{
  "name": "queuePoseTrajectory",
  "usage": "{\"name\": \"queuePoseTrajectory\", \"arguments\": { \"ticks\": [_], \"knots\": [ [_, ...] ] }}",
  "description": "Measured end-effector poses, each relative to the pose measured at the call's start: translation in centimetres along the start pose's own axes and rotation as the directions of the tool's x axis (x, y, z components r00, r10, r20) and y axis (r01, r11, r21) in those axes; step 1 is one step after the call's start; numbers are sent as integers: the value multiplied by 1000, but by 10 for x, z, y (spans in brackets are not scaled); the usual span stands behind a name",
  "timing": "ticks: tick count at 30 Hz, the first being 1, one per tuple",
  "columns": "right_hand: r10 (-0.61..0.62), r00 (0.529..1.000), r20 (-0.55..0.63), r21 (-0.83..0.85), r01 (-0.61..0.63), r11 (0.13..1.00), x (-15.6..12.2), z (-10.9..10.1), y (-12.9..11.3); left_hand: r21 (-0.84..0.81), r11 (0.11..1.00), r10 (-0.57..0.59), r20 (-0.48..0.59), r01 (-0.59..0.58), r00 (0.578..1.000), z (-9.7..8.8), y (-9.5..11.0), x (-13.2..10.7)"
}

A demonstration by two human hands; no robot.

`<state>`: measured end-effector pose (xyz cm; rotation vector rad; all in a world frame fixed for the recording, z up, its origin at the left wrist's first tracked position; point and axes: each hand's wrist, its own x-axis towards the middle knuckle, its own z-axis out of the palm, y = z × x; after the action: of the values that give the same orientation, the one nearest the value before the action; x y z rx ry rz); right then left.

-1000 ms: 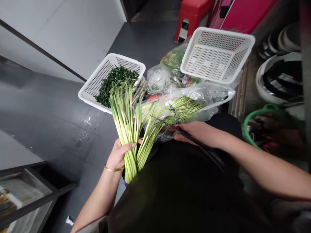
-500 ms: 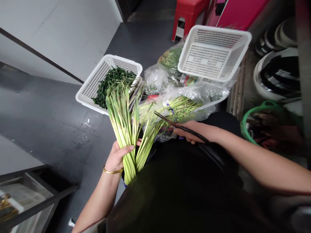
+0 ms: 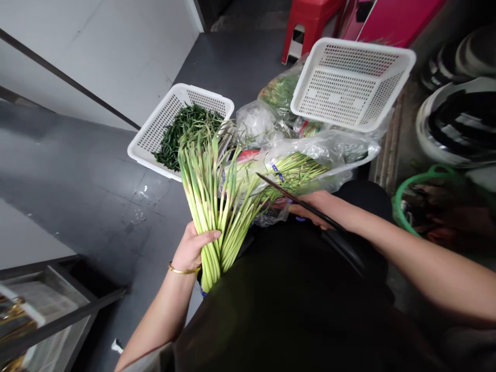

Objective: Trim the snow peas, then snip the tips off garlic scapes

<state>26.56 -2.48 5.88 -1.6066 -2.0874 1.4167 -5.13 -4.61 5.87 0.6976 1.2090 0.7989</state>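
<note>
Stalks (image 3: 207,206) in left hand (image 3: 189,248) (scissors (image 3: 279,189) near their edge), wide floor (image 3: 112,201) alongside.

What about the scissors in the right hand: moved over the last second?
Yes: the scissors in the right hand shifted rightward, their tip now farther from the white basket of dark green pods.

The long pale-green stalks with darker tips (image 3: 207,201) hid most fingers of the left hand's grip (image 3: 194,245), and their lower ends vanished behind the black garment front (image 3: 290,305). The dark metal scissors (image 3: 294,198) covered part of the right hand's grip (image 3: 327,204); their black handles blurred into the dark cloth. The view's edge cut off the red plastic stool (image 3: 310,23). The contents of the round green plastic basket (image 3: 405,188) were too dim to tell.
</note>
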Motion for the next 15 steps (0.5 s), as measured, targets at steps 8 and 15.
{"name": "queuePoseTrajectory", "arguments": {
  "ticks": [8,15],
  "knots": [
    [-6,990,143,-411,64,909,-18,8,-28,1,999,-41,18,41,999,2,1,5],
    [-25,992,127,-473,83,877,-5,19,-28,41,999,-25,-55,28,998,2,-1,4]
  ]
}}
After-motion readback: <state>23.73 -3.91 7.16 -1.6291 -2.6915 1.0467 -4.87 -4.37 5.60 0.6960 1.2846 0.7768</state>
